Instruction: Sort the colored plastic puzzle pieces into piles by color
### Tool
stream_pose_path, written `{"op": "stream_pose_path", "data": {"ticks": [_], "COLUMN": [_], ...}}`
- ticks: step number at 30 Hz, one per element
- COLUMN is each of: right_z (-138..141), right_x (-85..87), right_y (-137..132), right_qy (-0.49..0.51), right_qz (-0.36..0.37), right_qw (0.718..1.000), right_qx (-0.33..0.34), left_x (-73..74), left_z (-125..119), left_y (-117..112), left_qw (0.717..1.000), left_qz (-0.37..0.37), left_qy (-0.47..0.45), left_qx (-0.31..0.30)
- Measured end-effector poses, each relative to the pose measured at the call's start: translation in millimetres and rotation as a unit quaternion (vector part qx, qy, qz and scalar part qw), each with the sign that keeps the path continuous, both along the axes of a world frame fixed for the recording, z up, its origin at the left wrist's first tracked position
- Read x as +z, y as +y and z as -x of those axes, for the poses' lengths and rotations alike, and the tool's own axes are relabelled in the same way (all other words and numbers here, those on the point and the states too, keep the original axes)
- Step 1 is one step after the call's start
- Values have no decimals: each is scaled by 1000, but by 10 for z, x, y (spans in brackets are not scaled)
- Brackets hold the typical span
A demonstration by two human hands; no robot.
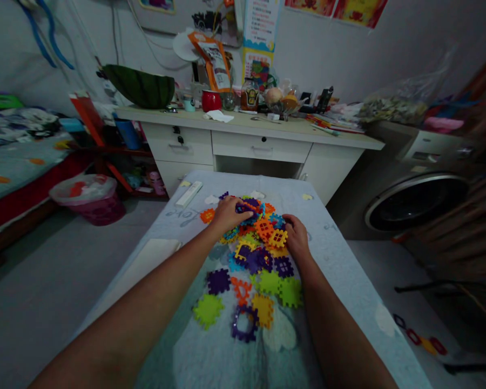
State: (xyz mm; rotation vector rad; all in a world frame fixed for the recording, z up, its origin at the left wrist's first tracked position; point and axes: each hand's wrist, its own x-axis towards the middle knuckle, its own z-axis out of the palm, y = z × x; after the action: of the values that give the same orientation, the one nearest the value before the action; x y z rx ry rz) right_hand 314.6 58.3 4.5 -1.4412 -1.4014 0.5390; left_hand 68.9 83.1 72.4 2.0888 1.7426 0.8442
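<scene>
A heap of colourful plastic interlocking tiles with notched edges (264, 229) lies on a cloth-covered table. My left hand (227, 216) reaches over the heap's far left side, its thumb and fingers apart around purple tiles. Whether it grips any of them is unclear. At the heap's right edge, my right hand (298, 236) touches the pieces with bent, parted fingers, close to a yellow window tile (278, 238). Nearer to me, tiles lie loose and flat: a purple square (218, 281), a green one (208, 310), a purple frame (245, 323) and an orange-yellow one (263, 310).
A white stick-shaped object (189, 194) lies at the table's far left. Behind stands a white drawer desk (178, 146) crowded with jars and a watermelon piece (141, 86). To the right is a washing machine (413, 183); a pink bin (95, 208) stands left on the floor.
</scene>
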Motion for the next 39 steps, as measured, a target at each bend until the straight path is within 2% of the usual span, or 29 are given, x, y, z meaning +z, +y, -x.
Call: {"op": "stream_pose_path", "data": {"ticks": [3,5,8,10,14,19,21,23,27,28,30,33,36,39], "right_z": [-24,-12,15,23,23,20,18,16,10,8,3,-1,0,8], "right_x": [35,51,35,3,-53,-57,-53,-55,-76,-82,-91,-90,-72,-52], "right_y": [-2,0,8,16,33,42,44,46,57,61,67,70,60,45], "right_qy": [34,52,44,23,-5,-37,-42,-38,-34,-36,-41,-47,-53,-59], "right_qz": [15,23,22,21,21,-2,-4,2,14,14,12,8,7,6], "right_qw": [999,998,997,997,996,997,997,997,996,996,996,996,995,995], "right_qx": [-5,25,65,75,81,71,71,74,79,80,80,80,79,78], "left_x": [-52,-100,-170,-208,-236,-151,-89,-22,90,102,94,-10,-197,-397], "left_z": [71,129,218,251,184,14,-7,5,111,157,272,477,642,697], "left_y": [213,360,543,610,562,245,83,-89,-470,-574,-789,-1124,-1463,-1742], "left_qw": [999,996,986,982,988,990,988,982,961,962,975,989,988,982], "left_qz": [25,46,114,160,152,108,40,4,19,14,7,27,63,79], "left_qy": [21,46,68,60,37,9,-4,-23,-55,-48,-19,33,69,98], "left_qx": [32,57,104,83,7,-91,-148,-188,-271,-268,-223,-139,-126,-142]}}
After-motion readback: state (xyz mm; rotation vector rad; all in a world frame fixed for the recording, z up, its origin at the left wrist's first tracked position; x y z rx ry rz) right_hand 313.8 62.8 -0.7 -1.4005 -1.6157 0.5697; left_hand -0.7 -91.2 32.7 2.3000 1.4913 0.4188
